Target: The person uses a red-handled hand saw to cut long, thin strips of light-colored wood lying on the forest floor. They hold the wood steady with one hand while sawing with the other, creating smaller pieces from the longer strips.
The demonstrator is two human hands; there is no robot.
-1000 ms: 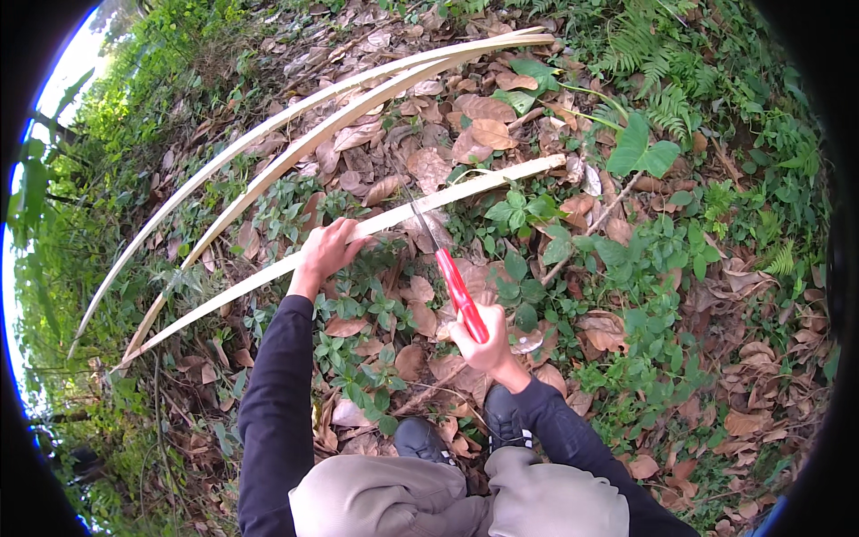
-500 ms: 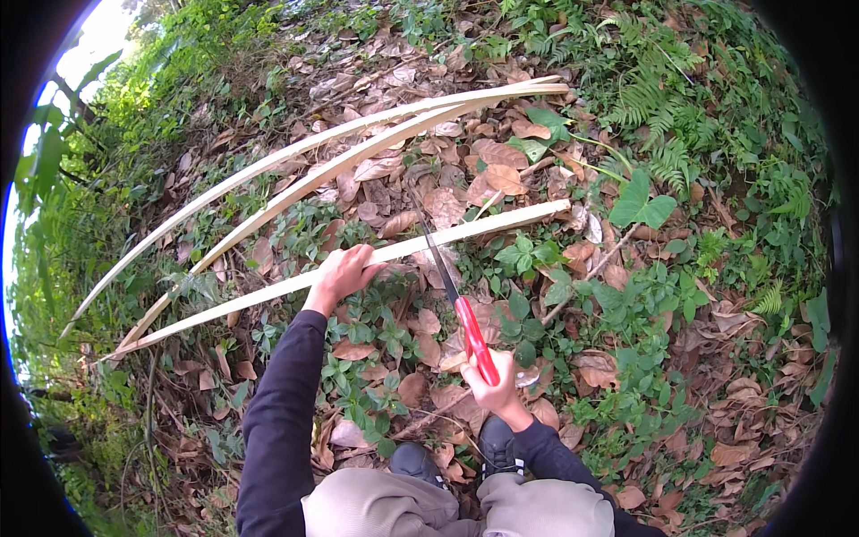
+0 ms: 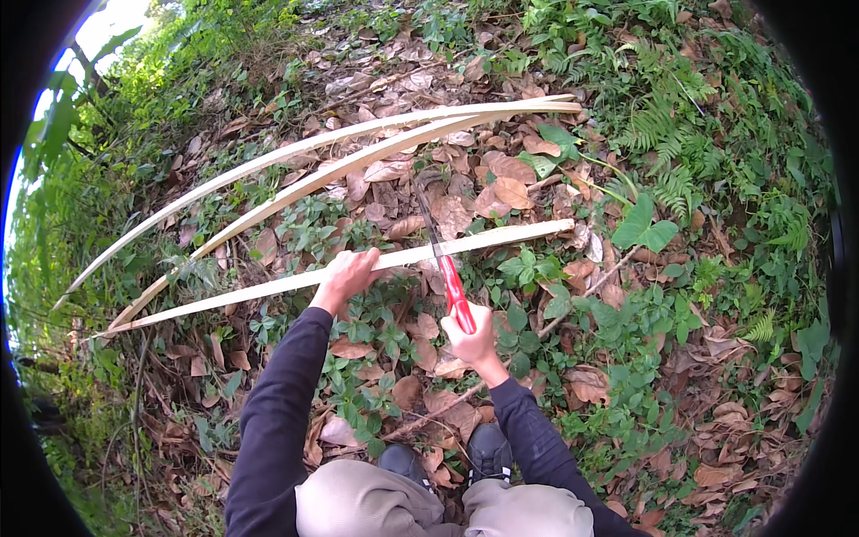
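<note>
My left hand (image 3: 348, 276) is closed around a long pale wooden strip (image 3: 501, 235) that runs from the far left toward the right, just above the leafy ground. A hand saw (image 3: 456, 291) with a red handle and a dark, narrow blade is gripped in my right hand (image 3: 471, 335). Its blade lies across the strip, a little to the right of my left hand, with the tip pointing away from me over the dry leaves. The handle end of the blade is close to the strip's near edge.
Beyond, two more pale strips (image 3: 268, 161) lie bent, meeting at their right ends. Dry brown leaves (image 3: 512, 191) and low green plants cover the ground. A large green leaf (image 3: 644, 225) and ferns (image 3: 658, 130) grow at the right. My shoes (image 3: 490, 451) are below my hands.
My right hand has pushed the saw forward and slightly left, so its handle is now near the strip. My left hand keeps its hold. The whole view has shifted slightly.
</note>
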